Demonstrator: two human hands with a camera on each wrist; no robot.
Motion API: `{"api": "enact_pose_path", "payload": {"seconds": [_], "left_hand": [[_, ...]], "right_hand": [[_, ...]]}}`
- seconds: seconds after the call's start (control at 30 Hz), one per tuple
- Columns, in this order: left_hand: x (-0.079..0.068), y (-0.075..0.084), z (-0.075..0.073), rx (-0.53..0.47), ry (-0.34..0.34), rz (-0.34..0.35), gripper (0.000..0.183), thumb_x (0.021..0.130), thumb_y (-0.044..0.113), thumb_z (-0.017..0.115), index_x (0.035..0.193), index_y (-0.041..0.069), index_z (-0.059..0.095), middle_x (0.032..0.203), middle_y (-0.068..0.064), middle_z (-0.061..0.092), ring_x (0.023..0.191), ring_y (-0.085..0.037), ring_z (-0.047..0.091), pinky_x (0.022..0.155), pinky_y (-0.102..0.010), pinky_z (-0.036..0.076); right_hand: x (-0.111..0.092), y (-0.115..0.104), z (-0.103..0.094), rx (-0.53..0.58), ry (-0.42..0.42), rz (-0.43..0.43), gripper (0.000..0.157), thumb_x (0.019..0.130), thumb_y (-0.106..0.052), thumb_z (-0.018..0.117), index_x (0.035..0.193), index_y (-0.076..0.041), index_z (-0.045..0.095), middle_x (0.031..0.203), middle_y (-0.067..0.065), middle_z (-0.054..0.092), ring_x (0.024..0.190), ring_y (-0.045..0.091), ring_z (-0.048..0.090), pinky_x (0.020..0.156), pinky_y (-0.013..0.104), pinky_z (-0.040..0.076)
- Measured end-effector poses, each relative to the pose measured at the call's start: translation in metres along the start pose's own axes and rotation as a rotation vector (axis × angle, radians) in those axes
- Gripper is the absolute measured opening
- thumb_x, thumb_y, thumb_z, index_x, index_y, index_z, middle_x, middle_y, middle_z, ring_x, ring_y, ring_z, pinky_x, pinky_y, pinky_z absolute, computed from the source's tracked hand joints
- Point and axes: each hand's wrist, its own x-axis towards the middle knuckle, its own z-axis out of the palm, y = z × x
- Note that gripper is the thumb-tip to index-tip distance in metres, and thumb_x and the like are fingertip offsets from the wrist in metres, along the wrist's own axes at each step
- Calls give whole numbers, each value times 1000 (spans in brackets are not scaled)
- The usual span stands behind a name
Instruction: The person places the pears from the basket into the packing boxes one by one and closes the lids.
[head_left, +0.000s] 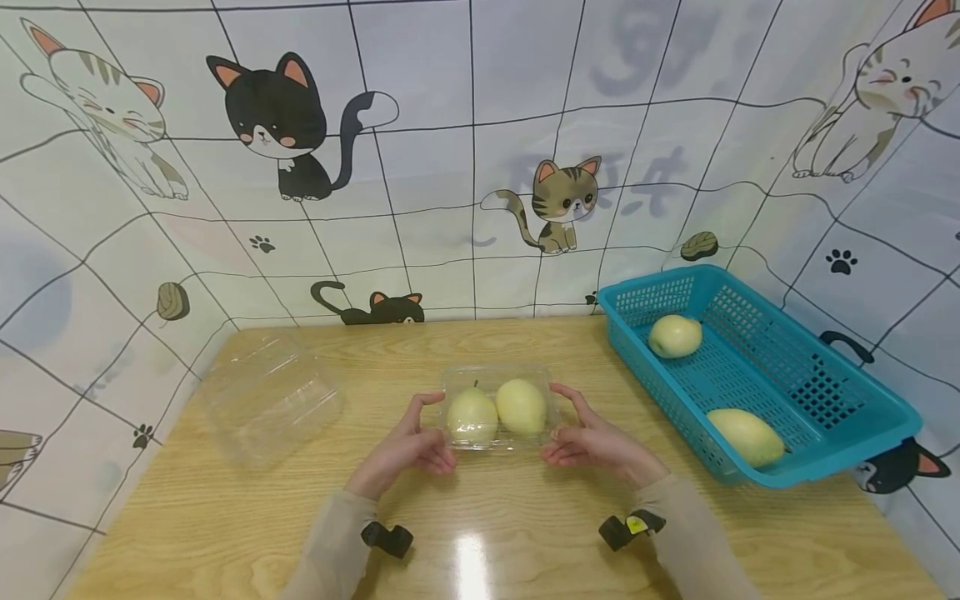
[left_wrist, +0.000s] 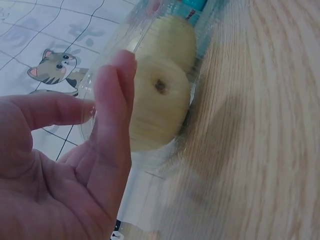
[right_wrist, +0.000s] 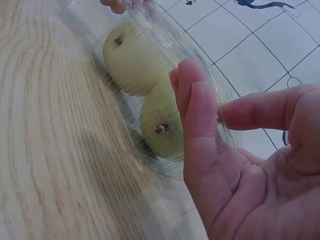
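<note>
A clear plastic clamshell box (head_left: 495, 377) stands on the table in the middle of the head view. Inside it, side by side, lie two pale yellow-green pears (head_left: 472, 417), one with its stem up. From the left, my left hand (head_left: 408, 450) pinches the box's edge between thumb and fingers. My right hand (head_left: 600, 447) grips the opposite end the same way. Both wrist views show fingers at the thin rim (right_wrist: 220, 117), with the pears (left_wrist: 162, 107) visible through the ribbed plastic wall.
At the right, a blue plastic basket (head_left: 797, 350) holds two more pale fruits (head_left: 675, 336), set apart from each other. Another clear plastic container (head_left: 273, 392) rests on the wooden table (head_left: 405, 358) at the left. Cat-patterned sheeting (head_left: 435, 183) rises around the table's back and sides.
</note>
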Motion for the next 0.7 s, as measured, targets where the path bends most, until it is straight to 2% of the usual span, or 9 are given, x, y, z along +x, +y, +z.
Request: {"api": "enact_pose_path", "payload": {"seconds": [0.17,0.37,0.7], "left_hand": [[1,1,6,28,53,-3,65,90,3,50,147,13,19,72,-17,67,61,-24,67,59,-35,57],[1,0,12,7,101,6,65,88,0,49,146,12,21,69,-14,66,57,-20,64,56,-32,55],[-2,-9,6,-34,59,51,64,94,0,49,148,17,20,73,-14,66,64,-21,65,62,-31,54]], "right_hand": [[0,1,1,-9,9,-5,79,95,-1,48,153,-20,-2,87,21,67,77,23,67,74,34,57],[0,0,1,-24,19,-2,79,95,-2,48,153,-21,-2,87,21,67,76,22,67,72,33,57],[-3,-1,3,-41,0,-13,78,97,-3,48,153,-21,-4,88,21,67,77,23,67,74,33,57]]}}
